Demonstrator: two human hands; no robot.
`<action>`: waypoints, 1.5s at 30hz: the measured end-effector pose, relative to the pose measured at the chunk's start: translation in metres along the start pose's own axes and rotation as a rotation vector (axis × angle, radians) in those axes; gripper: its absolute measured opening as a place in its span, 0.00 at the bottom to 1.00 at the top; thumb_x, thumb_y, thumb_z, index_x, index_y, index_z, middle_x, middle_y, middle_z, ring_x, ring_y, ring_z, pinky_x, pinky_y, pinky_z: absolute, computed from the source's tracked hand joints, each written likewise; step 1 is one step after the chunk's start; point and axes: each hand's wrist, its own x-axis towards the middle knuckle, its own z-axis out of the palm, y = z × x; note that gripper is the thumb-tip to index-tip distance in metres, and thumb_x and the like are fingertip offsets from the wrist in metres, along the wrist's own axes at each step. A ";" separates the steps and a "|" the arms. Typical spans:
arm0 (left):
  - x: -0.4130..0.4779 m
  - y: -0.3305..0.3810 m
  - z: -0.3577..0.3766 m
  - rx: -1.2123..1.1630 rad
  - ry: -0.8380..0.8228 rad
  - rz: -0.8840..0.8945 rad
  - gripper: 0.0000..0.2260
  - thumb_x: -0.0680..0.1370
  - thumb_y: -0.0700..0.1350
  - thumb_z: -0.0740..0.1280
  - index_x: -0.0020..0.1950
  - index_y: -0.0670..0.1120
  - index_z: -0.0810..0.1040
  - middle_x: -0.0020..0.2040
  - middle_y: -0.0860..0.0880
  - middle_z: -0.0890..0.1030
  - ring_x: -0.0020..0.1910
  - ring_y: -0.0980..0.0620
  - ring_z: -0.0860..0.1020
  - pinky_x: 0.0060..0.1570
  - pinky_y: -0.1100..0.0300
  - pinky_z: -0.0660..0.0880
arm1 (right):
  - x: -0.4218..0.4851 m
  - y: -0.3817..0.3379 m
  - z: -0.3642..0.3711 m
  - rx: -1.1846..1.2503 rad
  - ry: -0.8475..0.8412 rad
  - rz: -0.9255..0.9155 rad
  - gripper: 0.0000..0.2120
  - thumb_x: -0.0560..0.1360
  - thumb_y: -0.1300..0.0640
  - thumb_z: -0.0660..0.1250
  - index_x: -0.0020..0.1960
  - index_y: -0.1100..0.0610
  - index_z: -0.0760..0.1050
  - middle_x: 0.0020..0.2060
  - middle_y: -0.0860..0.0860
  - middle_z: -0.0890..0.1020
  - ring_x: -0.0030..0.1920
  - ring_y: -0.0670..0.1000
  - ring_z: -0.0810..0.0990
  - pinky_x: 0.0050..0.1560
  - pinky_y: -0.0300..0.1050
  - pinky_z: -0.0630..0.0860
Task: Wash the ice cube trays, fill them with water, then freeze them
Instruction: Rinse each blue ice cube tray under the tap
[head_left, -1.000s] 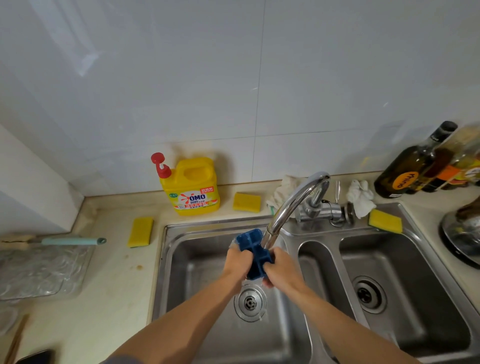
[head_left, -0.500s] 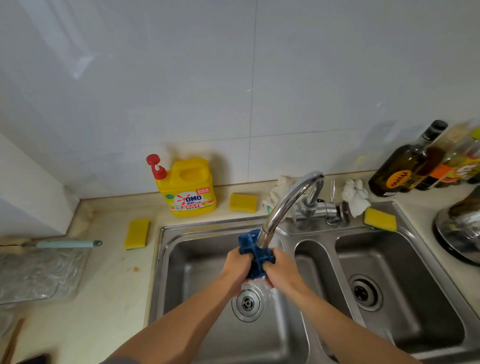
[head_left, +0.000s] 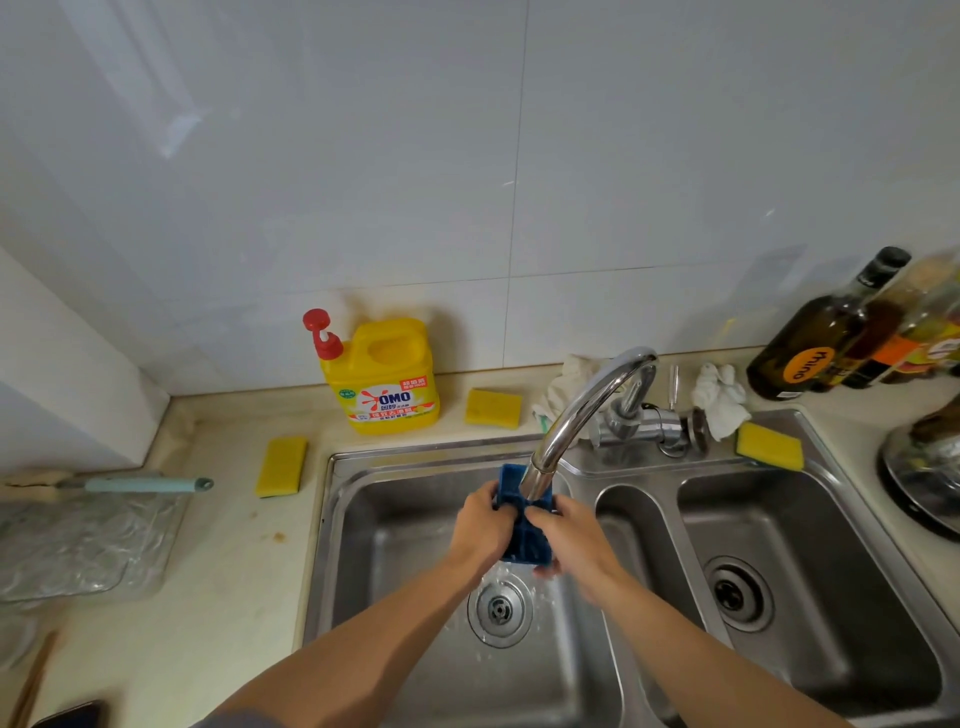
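Note:
A blue ice cube tray (head_left: 527, 540) is held over the left sink basin (head_left: 395, 525), right under the spout of the curved chrome tap (head_left: 582, 410). My left hand (head_left: 483, 530) grips the tray's left side and my right hand (head_left: 574, 540) grips its right side, thumbs on its open face. Water splashes around the drain (head_left: 500, 607) below. Much of the tray is hidden by my hands.
A yellow OMO detergent jug (head_left: 387, 376) stands behind the sink. Yellow sponges lie at the left (head_left: 282, 466), the back (head_left: 492, 408) and the right rim (head_left: 770, 446). White cloths (head_left: 719, 392), dark bottles (head_left: 826, 332), a right basin (head_left: 810, 571), a clear plastic tray (head_left: 78, 545).
The tray has tilted so its lower end now points toward me under the tap. Both hands kept their hold and shifted slightly along it. Water still splashes at the drain.

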 end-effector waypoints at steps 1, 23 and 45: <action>0.001 0.000 -0.001 0.003 0.003 -0.003 0.13 0.80 0.36 0.60 0.61 0.46 0.78 0.53 0.45 0.84 0.53 0.46 0.83 0.59 0.47 0.79 | 0.001 -0.001 0.000 0.031 -0.012 0.013 0.05 0.80 0.58 0.67 0.55 0.55 0.78 0.50 0.57 0.84 0.46 0.58 0.87 0.34 0.48 0.82; 0.011 -0.012 -0.013 0.174 -0.028 -0.057 0.08 0.75 0.37 0.62 0.47 0.42 0.80 0.43 0.42 0.84 0.43 0.45 0.81 0.46 0.50 0.79 | 0.015 0.000 -0.011 -0.048 -0.071 0.064 0.07 0.77 0.60 0.67 0.54 0.59 0.78 0.47 0.59 0.85 0.43 0.57 0.86 0.37 0.53 0.85; 0.024 -0.018 -0.025 0.088 -0.073 -0.040 0.06 0.75 0.42 0.72 0.50 0.48 0.80 0.47 0.48 0.84 0.46 0.51 0.82 0.45 0.59 0.80 | 0.009 -0.003 -0.008 -0.223 -0.106 -0.011 0.09 0.80 0.66 0.59 0.55 0.55 0.73 0.39 0.60 0.84 0.28 0.51 0.79 0.30 0.46 0.77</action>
